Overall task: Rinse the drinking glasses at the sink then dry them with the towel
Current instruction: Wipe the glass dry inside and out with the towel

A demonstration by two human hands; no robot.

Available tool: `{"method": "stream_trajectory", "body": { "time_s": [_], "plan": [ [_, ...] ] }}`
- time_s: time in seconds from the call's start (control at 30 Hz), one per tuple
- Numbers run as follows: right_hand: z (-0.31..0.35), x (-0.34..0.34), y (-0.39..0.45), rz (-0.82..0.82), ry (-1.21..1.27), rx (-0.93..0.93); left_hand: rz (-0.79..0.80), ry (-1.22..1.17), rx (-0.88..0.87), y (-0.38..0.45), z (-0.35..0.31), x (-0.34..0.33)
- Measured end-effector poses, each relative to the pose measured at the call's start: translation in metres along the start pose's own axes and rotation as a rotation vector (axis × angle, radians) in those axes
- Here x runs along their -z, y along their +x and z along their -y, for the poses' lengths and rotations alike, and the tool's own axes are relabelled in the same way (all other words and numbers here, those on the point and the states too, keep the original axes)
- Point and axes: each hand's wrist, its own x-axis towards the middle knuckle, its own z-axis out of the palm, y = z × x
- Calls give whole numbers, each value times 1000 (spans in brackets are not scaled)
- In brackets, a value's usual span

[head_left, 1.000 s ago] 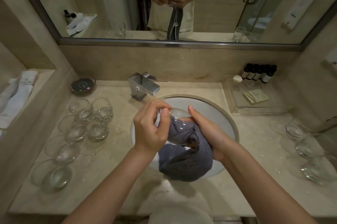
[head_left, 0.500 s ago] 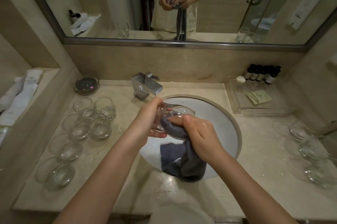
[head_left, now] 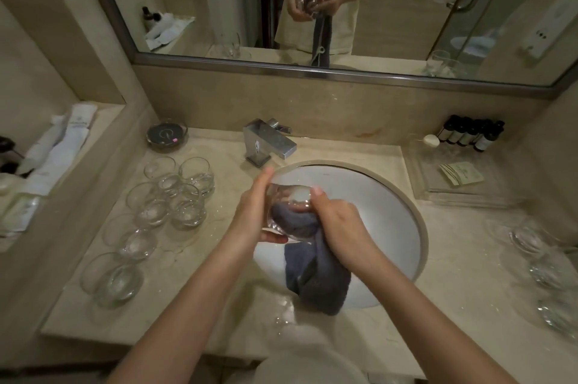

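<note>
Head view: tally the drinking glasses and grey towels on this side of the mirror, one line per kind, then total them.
Glasses: 10 (1 held, 6 at left, 3 visible at right)
Grey towel: 1
Total: 11

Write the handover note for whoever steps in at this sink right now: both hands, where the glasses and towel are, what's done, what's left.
Left hand: grips the drinking glass from the side, over the sink basin.
Right hand: pushes the grey towel into the glass; the rest of the towel hangs down into the basin.
Faucet: no water seen running.
Left counter: cluster of glasses, upright. Right counter: a few more glasses.
Done: this glass is at the drying stage. Which piles are finished cannot be told.
Left: finish wiping, set it down, carry on with the remaining glasses.
</note>
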Motion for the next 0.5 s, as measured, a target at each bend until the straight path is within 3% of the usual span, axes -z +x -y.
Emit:
{"method": "stream_trajectory", "body": {
  "time_s": [0.03,0.07,0.13,0.17,0.2,0.27,0.33,0.4,0.5],
  "plan": [
    [-5,-7,-2,-53,-278,246,56,29,167,0,-10,6],
    [-12,-13,-5,-80,-483,423,56,95,206,1,-14,10],
    [-15,-26,-7,-89,-423,486,-93,210,-16,3,-8,15],
    [-7,-30,-6,-67,-211,372,-182,217,-179,2,-1,17],
    [5,-31,-4,-65,79,152,-267,214,-362,1,8,19],
    [20,-25,4,135,602,-385,-367,269,-731,-1,24,24],
    [27,-16,10,258,785,-633,-374,384,-917,-3,34,28],
    [29,-15,11,263,731,-606,-312,389,-860,-6,32,34],
    [26,-22,13,161,522,-414,18,245,-544,-4,17,54]
  ]
}}
